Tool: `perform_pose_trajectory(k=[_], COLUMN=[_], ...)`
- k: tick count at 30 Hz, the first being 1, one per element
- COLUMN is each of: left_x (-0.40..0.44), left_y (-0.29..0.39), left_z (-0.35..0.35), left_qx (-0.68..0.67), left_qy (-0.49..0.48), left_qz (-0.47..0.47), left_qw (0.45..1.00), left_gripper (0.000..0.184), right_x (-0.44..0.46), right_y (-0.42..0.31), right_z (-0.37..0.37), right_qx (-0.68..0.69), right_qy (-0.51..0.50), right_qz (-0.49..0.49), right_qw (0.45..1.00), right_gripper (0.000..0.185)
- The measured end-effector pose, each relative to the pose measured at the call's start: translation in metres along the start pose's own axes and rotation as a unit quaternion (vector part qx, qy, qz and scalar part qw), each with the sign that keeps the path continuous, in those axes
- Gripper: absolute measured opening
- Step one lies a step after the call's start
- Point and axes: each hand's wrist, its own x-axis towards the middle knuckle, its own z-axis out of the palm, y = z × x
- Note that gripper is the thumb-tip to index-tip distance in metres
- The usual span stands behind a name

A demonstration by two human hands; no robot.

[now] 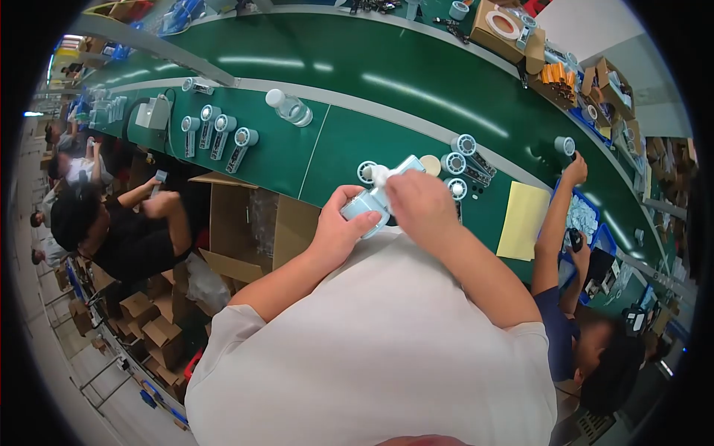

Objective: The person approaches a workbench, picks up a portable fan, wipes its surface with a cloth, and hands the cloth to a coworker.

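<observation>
Light-blue device [364, 212] between two hands at the near edge of the tabletop [290, 160]

Seen from my remote station through the head camera, the left hand [336, 230] grasps the rounded end of the light-blue device, thumb laid across it. The fingers of the right hand [425, 204] are bent around a white wad [380, 175] set against the same device; their tips are partly hidden. I cannot tell whether the device touches the tabletop.

Far edge: a pale rail [483, 130] divides the tabletop from a glossy green belt [312, 48]. Left: a bottle [288, 108] stands near this rail, and four upright devices [219, 141] are grouped farther left; a broad stretch of green surface between them and the hands gives me sideways room. Right: room is tighter. A cluster of devices [453, 163] and a cream disc [431, 165] lie just beyond the right hand, then a yellow sheet [518, 223] near a co-worker's arm [552, 223]. Near edge: an open cardboard box [294, 227] bounds the space beside the left forearm [290, 275].
</observation>
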Motion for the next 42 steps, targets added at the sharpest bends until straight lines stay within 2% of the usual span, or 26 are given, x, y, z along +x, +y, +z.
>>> perform_pose_trajectory(k=[2,4,6,7,9,14,19,25,29,30,34,38,40,42], left_x=[0.001,0.004,0.007,0.007,0.005,0.004,-0.002,-0.005,-0.001,0.002,0.026,0.044,0.046,0.043], left_y=[-0.005,-0.009,-0.007,-0.008,-0.010,-0.008,0.006,0.022,0.026,0.025,0.006,-0.021,-0.011,-0.001], left_z=[-0.004,-0.006,-0.008,-0.009,-0.011,-0.013,-0.011,-0.016,-0.023,-0.028,-0.068,-0.120,-0.133,-0.138], left_qx=[-0.007,-0.015,-0.039,-0.063,-0.110,-0.167,-0.215,-0.215,-0.232,-0.231,-0.025,0.040,0.058,0.224], left_qy=[-0.002,-0.006,-0.015,-0.023,-0.037,-0.063,-0.101,-0.156,-0.156,-0.151,0.018,0.126,0.167,0.196], left_qz=[-0.016,-0.029,-0.023,-0.020,-0.014,-0.018,-0.007,0.044,0.051,0.056,-0.032,-0.032,-0.030,0.046], left_qw=[1.000,0.999,0.999,0.998,0.993,0.984,0.971,0.963,0.959,0.959,0.999,0.991,0.984,0.953], left_gripper=[0.048,0.048,0.048,0.048,0.048,0.063,0.068,0.072,0.064,0.064,0.059,0.053,0.051,0.055], right_x=[0.000,-0.001,-0.001,-0.002,-0.004,-0.017,-0.036,-0.054,-0.049,-0.049,-0.054,-0.041,-0.032,-0.029], right_y=[0.029,0.051,0.062,0.065,0.069,0.067,0.064,0.063,0.054,0.054,0.070,0.059,0.057,0.056], right_z=[0.000,-0.006,-0.019,-0.023,-0.027,-0.028,-0.022,-0.010,-0.009,-0.007,0.007,0.003,0.009,0.015], right_qx=[-0.021,0.024,0.063,0.064,0.149,0.162,0.201,0.165,0.189,0.193,0.138,0.166,0.177,0.194], right_qy=[-0.014,-0.038,-0.024,-0.026,0.029,-0.015,-0.008,-0.007,-0.024,-0.026,-0.055,-0.079,-0.090,-0.091], right_qz=[0.014,0.190,0.251,0.251,0.312,0.379,0.401,0.355,0.388,0.382,0.356,0.385,0.388,0.392], right_qw=[1.000,0.981,0.966,0.966,0.938,0.911,0.894,0.920,0.902,0.903,0.923,0.904,0.900,0.895], right_gripper=[0.008,0.008,0.011,0.011,0.013,0.016,0.017,0.017,0.016,0.016,0.016,0.016,0.016,0.016])
